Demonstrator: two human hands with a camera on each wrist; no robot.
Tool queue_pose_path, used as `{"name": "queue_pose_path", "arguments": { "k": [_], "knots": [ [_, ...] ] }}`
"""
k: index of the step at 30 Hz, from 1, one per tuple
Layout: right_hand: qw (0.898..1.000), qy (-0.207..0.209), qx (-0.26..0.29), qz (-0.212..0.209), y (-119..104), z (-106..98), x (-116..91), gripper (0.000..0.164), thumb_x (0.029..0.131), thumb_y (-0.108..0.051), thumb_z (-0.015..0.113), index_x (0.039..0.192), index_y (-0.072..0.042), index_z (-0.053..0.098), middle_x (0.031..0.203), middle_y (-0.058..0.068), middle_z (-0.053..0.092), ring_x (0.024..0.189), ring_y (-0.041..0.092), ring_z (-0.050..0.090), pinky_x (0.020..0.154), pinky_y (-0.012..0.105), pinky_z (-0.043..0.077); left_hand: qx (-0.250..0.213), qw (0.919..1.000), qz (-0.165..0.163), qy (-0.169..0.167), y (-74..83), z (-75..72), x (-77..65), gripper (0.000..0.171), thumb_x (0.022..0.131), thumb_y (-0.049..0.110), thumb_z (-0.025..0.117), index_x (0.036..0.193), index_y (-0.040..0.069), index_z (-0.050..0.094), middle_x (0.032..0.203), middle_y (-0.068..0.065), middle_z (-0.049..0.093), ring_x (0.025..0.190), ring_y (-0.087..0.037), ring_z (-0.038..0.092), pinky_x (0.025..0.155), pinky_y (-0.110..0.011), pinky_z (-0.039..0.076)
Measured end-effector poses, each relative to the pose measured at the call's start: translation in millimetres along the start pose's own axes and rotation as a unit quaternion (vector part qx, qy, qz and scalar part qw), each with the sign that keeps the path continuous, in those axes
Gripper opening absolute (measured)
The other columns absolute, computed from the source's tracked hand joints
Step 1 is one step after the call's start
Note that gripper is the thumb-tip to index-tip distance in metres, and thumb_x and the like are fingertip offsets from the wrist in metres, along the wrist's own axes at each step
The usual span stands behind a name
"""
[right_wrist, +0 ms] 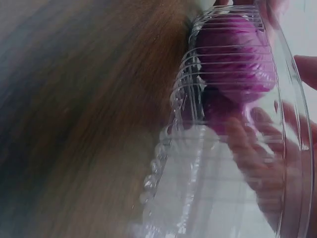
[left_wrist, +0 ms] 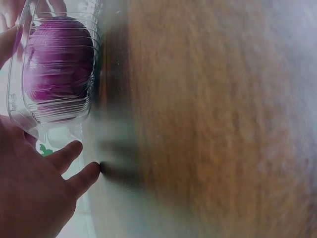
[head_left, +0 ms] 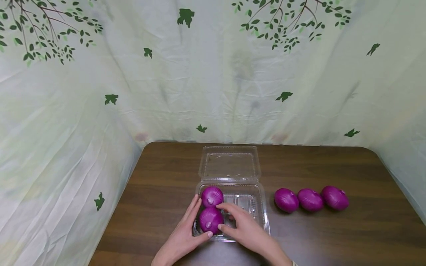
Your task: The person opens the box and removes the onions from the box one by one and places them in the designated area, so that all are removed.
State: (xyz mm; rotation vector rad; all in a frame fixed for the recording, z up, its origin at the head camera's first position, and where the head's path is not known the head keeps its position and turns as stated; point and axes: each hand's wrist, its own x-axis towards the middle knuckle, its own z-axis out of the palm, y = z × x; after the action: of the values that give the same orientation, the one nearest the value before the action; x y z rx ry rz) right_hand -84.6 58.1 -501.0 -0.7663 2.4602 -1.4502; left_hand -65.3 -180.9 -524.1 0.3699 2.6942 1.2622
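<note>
A clear plastic clamshell container lies with its lid folded back. Inside, along its left side, sit two purple onions, the far onion behind the near onion. My left hand has its fingers extended along the container's left edge, with the thumb by the near onion's front. From the right, my right hand holds the near onion between its thumb and fingers. Through the ribbed wall an onion shows in the left wrist view, and another view of one onion appears in the right wrist view.
Three more purple onions stand in a row right of the container: one onion, a middle onion and a right onion. The open lid extends toward the back of the brown wooden table. Behind hangs a leaf-patterned curtain.
</note>
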Motion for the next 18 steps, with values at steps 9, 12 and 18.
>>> {"name": "queue_pose_path", "arguments": {
  "k": [9, 12, 18],
  "knots": [
    [1.0, -0.004, -0.021, -0.008, -2, 9, 10, 0.051, 0.09, -0.024, 0.072, 0.136, -0.016, 0.054, 0.13, -0.003, 0.057, 0.109, 0.013, 0.058, 0.089, 0.036, 0.052, 0.001, 1.0, 0.0, -0.001, 0.3, 0.4, 0.5, 0.099, 0.081, 0.054, 0.075, 0.158, 0.025, 0.021, 0.164, 0.013, 0.005, 0.144, -0.022, 0.025, 0.107, -0.054, 0.034],
    [1.0, -0.001, 0.0, 0.007, -1, 11, 12, 0.053, 0.088, -0.022, 0.074, 0.137, -0.015, 0.055, 0.126, -0.003, 0.056, 0.103, 0.011, 0.059, 0.085, 0.034, 0.054, -0.001, 1.0, -0.002, -0.003, 0.6, 0.3, 0.5, 0.099, 0.081, 0.055, 0.075, 0.158, 0.026, 0.021, 0.164, 0.014, 0.005, 0.144, -0.022, 0.025, 0.107, -0.054, 0.034],
    [0.999, -0.004, 0.0, 0.04, 2, 14, 14, 0.062, 0.083, -0.023, 0.078, 0.139, -0.013, 0.055, 0.113, -0.005, 0.052, 0.093, 0.006, 0.056, 0.079, 0.029, 0.054, 0.005, 1.0, 0.001, 0.001, 0.6, 1.1, 1.1, 0.098, 0.081, 0.055, 0.074, 0.158, 0.025, 0.021, 0.164, 0.011, 0.006, 0.143, -0.027, 0.028, 0.104, -0.057, 0.037]
  ]
}}
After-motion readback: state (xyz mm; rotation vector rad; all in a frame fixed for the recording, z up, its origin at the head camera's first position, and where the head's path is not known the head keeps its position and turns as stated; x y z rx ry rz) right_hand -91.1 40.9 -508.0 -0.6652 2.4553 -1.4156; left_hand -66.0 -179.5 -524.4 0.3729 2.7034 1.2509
